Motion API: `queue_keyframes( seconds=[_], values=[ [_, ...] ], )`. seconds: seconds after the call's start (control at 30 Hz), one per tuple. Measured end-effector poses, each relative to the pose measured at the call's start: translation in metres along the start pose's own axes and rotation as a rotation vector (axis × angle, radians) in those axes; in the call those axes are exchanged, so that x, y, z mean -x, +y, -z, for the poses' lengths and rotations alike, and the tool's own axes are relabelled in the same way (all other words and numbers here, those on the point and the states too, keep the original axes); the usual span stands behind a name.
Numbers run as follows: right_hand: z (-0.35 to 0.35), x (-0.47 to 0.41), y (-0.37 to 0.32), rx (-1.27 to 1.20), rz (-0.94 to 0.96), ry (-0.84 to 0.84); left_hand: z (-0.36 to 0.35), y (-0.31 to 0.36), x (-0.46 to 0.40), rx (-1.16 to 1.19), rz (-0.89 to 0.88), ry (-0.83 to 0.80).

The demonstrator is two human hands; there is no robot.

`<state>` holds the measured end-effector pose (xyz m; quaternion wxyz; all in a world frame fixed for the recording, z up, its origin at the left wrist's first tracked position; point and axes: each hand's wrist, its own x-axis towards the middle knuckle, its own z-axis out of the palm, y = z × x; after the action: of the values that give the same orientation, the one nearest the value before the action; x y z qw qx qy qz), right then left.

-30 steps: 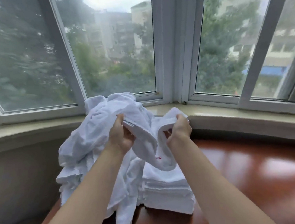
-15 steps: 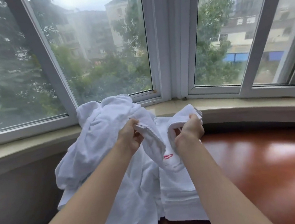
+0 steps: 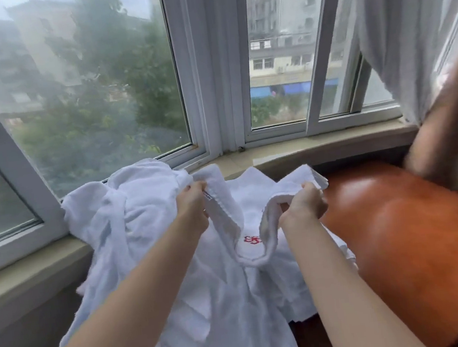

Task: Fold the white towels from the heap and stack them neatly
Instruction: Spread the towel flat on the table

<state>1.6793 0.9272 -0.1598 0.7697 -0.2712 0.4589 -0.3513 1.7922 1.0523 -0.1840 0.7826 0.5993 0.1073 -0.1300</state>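
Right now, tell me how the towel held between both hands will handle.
Likely floppy: the towel sags in a loop between the left hand and right hand. Probably light. Its terry surface should resist slipping.

Soft, overcast daylight comes through the window panes [image 3: 97,82] across the upper frame, lighting the scene evenly with only faint shadows. Broad glare patches shine on the glossy orange surface [image 3: 397,211] at right. The view outside is hazy and smeared. Frame bars bow from wide-angle distortion, and the right edge is blurred.
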Motion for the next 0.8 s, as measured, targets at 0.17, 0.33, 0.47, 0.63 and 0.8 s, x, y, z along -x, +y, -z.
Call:
queue_keyframes(
  seconds=[0.17,0.33,0.47,0.63,0.8],
  values=[
    [-0.006,-0.008,-0.003,-0.060,0.027,0.072,-0.025,0.016,-0.033,-0.114,0.016,-0.146],
    [-0.037,-0.032,-0.018,-0.071,0.121,-0.039,-0.066,0.050,-0.059,-0.169,-0.090,-0.275],
    [-0.041,-0.047,-0.023,-0.169,0.291,-0.074,-0.089,0.078,-0.093,-0.125,-0.174,-0.242],
    [0.013,-0.064,0.070,0.137,0.267,0.113,-0.095,0.024,-0.132,-0.652,0.026,-0.150],
    [0.063,-0.096,0.122,0.358,-0.089,0.230,-0.089,-0.067,-0.136,-0.718,0.275,-0.175]
  ],
)
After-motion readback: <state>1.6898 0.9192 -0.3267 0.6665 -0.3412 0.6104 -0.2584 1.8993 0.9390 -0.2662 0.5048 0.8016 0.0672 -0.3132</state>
